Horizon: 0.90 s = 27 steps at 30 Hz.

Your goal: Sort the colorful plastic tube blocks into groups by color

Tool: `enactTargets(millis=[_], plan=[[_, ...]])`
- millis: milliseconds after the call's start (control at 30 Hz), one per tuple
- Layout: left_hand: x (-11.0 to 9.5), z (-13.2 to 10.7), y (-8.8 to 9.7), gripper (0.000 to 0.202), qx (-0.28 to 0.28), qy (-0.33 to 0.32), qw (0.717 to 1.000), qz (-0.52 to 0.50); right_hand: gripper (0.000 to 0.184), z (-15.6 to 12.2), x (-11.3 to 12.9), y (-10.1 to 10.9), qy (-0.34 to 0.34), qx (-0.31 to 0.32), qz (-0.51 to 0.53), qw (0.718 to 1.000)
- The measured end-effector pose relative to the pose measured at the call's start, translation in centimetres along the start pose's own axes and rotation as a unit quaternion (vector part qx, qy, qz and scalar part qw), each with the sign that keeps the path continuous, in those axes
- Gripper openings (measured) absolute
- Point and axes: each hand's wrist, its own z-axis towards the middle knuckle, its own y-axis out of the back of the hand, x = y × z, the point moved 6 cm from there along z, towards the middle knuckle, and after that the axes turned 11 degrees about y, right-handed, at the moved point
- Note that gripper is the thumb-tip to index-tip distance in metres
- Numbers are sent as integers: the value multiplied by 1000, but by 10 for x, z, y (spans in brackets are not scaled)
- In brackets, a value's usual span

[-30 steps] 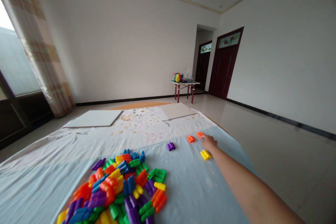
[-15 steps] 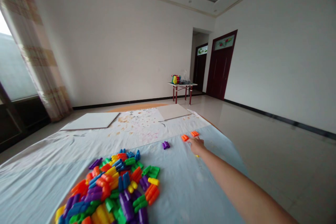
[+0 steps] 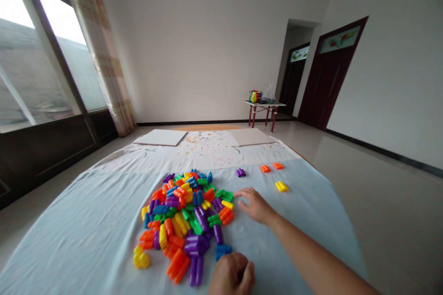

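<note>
A heap of colourful plastic toy building pieces (image 3: 180,224), shaped like joined tubes, lies on the light blue cloth. At its right side is my right hand (image 3: 254,205), fingers stretched out and apart, the fingertips beside a green piece (image 3: 226,196). Whether they touch it I cannot tell. My left hand (image 3: 231,274) rests low in the view with curled fingers, close to a blue piece (image 3: 222,252); its inside is hidden. Apart from the heap lie a purple piece (image 3: 241,173), two orange pieces (image 3: 265,168) and a yellow piece (image 3: 281,186).
The round table is covered by a cloth (image 3: 86,221). Two flat pale boards lie at its far side, one on the left (image 3: 161,137) and one on the right (image 3: 251,137). Behind stands a small table (image 3: 265,103) with bags on it.
My right hand has drawn back from the orange pieces to the heap, and the yellow piece beneath it now shows fully. My left hand has come into view. The view has turned left and down.
</note>
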Motion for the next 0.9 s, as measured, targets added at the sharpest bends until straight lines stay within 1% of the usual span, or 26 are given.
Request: enactTargets(millis=[67, 100, 167, 267, 367, 433, 500, 567, 667, 733, 800, 900], plan=[[-8, -1, 4, 39, 8, 2, 1000, 10, 34, -3, 27, -16, 35, -15, 55, 998], [-11, -2, 6, 37, 8, 5, 1000, 12, 39, -4, 35, -23, 34, -16, 64, 997], [-15, -5, 9, 35, 8, 9, 1000, 12, 47, -6, 43, -32, 25, -11, 60, 998], [-18, -8, 9, 33, 2, 7, 1000, 15, 44, -10, 43, -34, 6, 6, 62, 998], [-13, -8, 7, 33, -10, 7, 1000, 24, 39, -17, 36, -26, -13, 20, 105, 994], [-9, -7, 6, 34, -15, 6, 1000, 27, 37, -23, 30, -21, -22, 14, 143, 989], [-7, -6, 5, 34, -14, 6, 999, 30, 35, -29, 24, -16, -37, -5, 168, 985], [-7, -5, 5, 35, -11, 8, 999, 37, 37, -34, 18, -13, -50, -25, 157, 986], [-8, -5, 6, 36, -10, 10, 999, 43, 42, -36, 18, -8, -34, -37, 79, 996], [-6, -3, 5, 38, -9, 5, 999, 41, 44, -35, 24, -8, 0, -23, 37, 999], [1, -1, 2, 42, -15, -4, 999, 39, 43, -33, 30, -13, 32, 7, 19, 999], [14, 3, -2, 49, -45, -22, 998, 39, 38, -32, 34, -19, 40, 39, 17, 998]])
